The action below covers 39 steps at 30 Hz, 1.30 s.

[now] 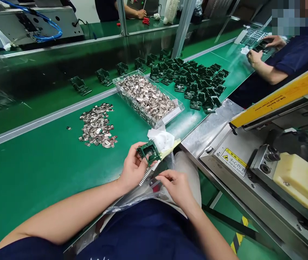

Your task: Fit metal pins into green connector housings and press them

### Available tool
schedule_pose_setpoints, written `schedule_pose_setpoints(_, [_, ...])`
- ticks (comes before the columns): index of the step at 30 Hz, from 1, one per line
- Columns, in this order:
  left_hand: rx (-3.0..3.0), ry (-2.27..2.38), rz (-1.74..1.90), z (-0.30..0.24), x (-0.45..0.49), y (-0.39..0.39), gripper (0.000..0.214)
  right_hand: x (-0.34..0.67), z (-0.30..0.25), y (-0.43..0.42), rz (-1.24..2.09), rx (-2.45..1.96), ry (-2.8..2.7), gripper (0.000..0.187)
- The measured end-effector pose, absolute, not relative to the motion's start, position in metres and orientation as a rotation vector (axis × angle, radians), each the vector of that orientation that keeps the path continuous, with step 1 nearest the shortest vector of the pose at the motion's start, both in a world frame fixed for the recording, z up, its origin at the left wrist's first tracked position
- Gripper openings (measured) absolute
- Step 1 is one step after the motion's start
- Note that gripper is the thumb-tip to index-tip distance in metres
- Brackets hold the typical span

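My left hand (133, 169) is closed around a dark green plastic housing (149, 152) with a square opening, held tilted over the table's front edge. Just below the housing lies a silver ribbed strip (149, 173); whether my hand touches it I cannot tell. To the right and lower, my right hand (176, 186) is apart from the housing, thumb and forefinger pinched together. Anything between those fingertips is too small to make out. Behind the housing sits a crumpled white cloth or paper (161, 139) beside a yellowish sheet (171, 148).
A clear bin (179, 108) full of small metal pieces stands ahead, with a loose pile of them (97, 126) to its left. Many green housings (192, 79) are heaped behind. A machine (251, 159) flanks my right. A co-worker's hands (257, 56) hold a dark part.
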<state>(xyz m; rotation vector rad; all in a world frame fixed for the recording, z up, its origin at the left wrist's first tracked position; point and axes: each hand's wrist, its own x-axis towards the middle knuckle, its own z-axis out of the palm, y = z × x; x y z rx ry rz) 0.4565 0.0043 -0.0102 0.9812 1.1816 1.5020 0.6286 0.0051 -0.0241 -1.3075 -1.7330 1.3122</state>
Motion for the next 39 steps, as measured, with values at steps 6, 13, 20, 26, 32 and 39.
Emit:
schedule_pose_setpoints(6, [1.25,1.237,1.464,-0.013,0.45,-0.003,0.036,0.611,0.026,0.018,1.081,-1.054,-1.636,0.01])
schedule_pose_setpoints(13, [1.358,1.234,1.445,-0.01,0.45,-0.008,0.036,0.584,0.022,0.023,0.995,-1.171,-1.548,0.009])
schedule_pose_setpoints(20, [1.32,1.213,1.444,-0.011,0.45,-0.01,0.037,0.581,0.023,0.019,0.984,-1.226,-1.533,0.017])
schedule_pose_setpoints(26, [1.303,1.179,1.419,-0.009,0.448,-0.012,0.039,0.584,0.018,0.02,1.323,-1.118,-1.245,0.026])
schedule_pose_setpoints(32, [1.387,1.108,1.212,0.008,0.458,-0.004,0.041,0.65,0.032,0.017,0.981,-0.936,-1.796,0.076])
schedule_pose_setpoints(39, [1.608,0.552,0.761,0.054,0.541,0.026,0.045,0.74,0.046,-0.021,0.788,-0.897,-1.632,0.089])
